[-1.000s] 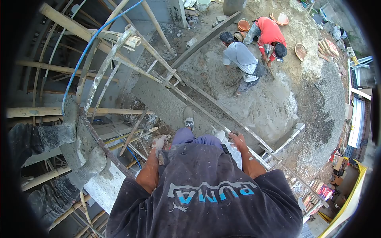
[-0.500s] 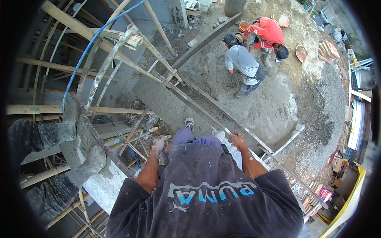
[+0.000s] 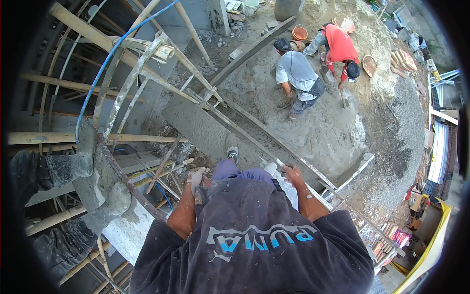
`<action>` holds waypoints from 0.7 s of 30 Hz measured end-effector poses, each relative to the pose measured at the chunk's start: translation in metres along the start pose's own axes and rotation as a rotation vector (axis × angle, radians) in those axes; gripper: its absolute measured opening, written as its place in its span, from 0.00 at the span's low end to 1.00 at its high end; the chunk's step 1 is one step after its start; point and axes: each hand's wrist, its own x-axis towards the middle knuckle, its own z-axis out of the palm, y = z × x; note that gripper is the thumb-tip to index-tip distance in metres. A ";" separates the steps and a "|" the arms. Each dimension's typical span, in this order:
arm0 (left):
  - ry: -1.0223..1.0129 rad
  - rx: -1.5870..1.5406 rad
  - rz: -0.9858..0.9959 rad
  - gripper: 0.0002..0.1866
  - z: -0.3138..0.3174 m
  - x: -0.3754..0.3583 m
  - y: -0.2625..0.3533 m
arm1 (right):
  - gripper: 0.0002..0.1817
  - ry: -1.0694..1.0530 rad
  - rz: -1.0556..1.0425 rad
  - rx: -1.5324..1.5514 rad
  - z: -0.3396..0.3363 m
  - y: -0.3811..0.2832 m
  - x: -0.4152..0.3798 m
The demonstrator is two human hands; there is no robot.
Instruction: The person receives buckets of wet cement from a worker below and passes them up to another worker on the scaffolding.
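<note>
My left hand (image 3: 198, 177), coated with pale dust, hangs beside my left thigh, with its fingers loosely apart and nothing visible in them. My right hand (image 3: 292, 175) is bent over a pale ladder rail (image 3: 317, 194) beside my right thigh; part of the grip is hidden. One of my shoes (image 3: 232, 148) stands on a grey concrete strip (image 3: 191, 126), next to the ladder. Only the pale tip of the other shoe (image 3: 270, 168) shows.
Below, a person in grey (image 3: 296, 73) crouches on wet mortar (image 3: 318, 132). Another in red (image 3: 338, 45) bends over a trowel-like tool (image 3: 344, 102). Bamboo poles (image 3: 73, 136) and someone's boots (image 3: 115, 198) are at left. Gravel (image 3: 411, 127) spreads right.
The person in red has turned and reached down to the right, with the tool now showing on the mortar. The person in grey has risen slightly. My hands have barely moved.
</note>
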 end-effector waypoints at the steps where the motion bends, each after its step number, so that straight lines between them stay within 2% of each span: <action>1: -0.003 0.004 0.016 0.10 0.000 0.003 -0.001 | 0.28 0.002 0.006 -0.001 0.000 0.001 0.001; 11: -0.038 0.051 0.023 0.12 -0.004 0.014 -0.009 | 0.25 0.013 0.017 -0.021 0.003 0.000 -0.003; 14: 0.014 0.028 0.054 0.12 -0.004 0.019 -0.015 | 0.25 0.018 0.018 -0.020 0.003 0.002 -0.001; 17: 0.002 -0.018 -0.022 0.12 -0.003 0.004 -0.003 | 0.27 -0.010 0.013 0.012 0.002 0.008 0.005; 21: 0.004 -0.047 0.009 0.11 -0.002 -0.002 0.001 | 0.34 -0.021 -0.005 0.006 0.004 0.005 0.003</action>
